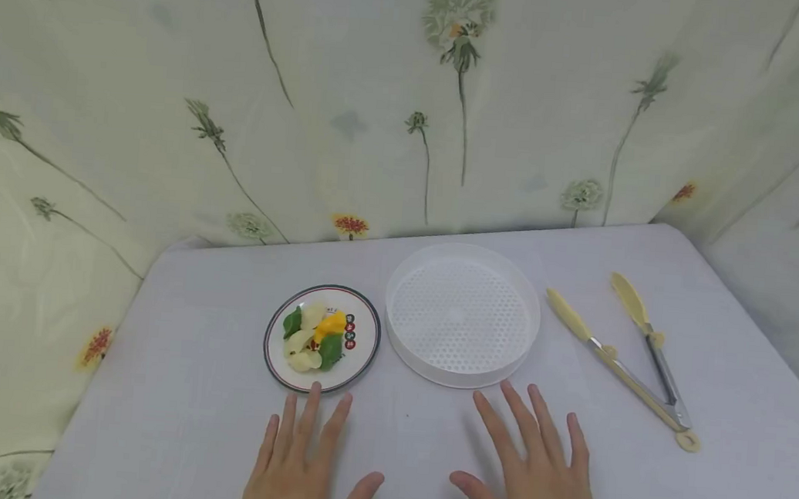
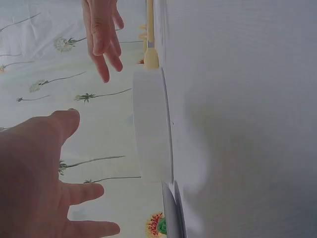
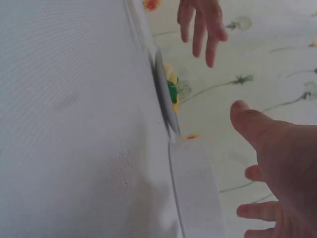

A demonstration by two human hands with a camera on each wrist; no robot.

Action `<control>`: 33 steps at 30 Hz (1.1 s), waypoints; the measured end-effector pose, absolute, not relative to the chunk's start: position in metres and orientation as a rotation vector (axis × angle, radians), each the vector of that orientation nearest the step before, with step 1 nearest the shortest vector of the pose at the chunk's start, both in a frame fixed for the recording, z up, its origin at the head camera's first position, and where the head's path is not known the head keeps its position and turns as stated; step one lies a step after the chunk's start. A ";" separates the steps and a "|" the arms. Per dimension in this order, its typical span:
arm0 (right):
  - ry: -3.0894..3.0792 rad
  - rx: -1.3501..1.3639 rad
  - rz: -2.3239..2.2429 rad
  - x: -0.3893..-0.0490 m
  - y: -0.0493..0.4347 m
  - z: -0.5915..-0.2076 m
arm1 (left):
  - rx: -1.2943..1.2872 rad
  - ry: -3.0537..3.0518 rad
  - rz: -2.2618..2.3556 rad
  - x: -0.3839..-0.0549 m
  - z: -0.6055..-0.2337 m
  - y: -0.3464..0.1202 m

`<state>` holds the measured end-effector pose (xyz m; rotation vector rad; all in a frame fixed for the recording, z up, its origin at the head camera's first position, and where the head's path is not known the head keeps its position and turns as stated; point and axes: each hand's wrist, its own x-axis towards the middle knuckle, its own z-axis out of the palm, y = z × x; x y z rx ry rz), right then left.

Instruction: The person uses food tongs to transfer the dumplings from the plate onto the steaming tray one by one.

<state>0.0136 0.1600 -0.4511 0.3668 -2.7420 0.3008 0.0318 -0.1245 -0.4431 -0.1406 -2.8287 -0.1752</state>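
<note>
My left hand is spread with straight fingers in front of a round plate with a dark rim, holding nothing. On that plate lie white, yellow and green food-like pieces. My right hand, also spread and holding nothing, is just in front of a round white steamer tray with a perforated bottom. In both wrist views the hands appear raised above the tabletop. To the right lie tongs with cream tips and metal arms, their arms spread apart.
A white cloth covers the table. Behind it and at the sides hangs a curtain printed with dandelions. Plate and steamer tray stand close together, with the tongs a short way right of the tray.
</note>
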 end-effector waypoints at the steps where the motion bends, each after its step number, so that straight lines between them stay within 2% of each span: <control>1: -2.721 0.372 0.302 0.013 0.160 -0.451 | -0.146 -2.788 -0.188 0.031 -0.444 -0.126; 6: -2.654 0.387 0.314 0.011 0.163 -0.449 | -0.152 -2.718 -0.231 0.029 -0.443 -0.129; 16: -2.703 0.387 0.322 0.012 0.168 -0.448 | 0.021 -2.881 -0.441 0.031 -0.429 -0.126; 29: -2.679 0.352 0.314 0.009 0.186 -0.447 | 0.234 -3.007 -1.039 0.020 -0.415 -0.138; 33: -2.654 0.331 0.342 0.007 0.192 -0.445 | 0.418 -2.942 -1.373 0.012 -0.416 -0.140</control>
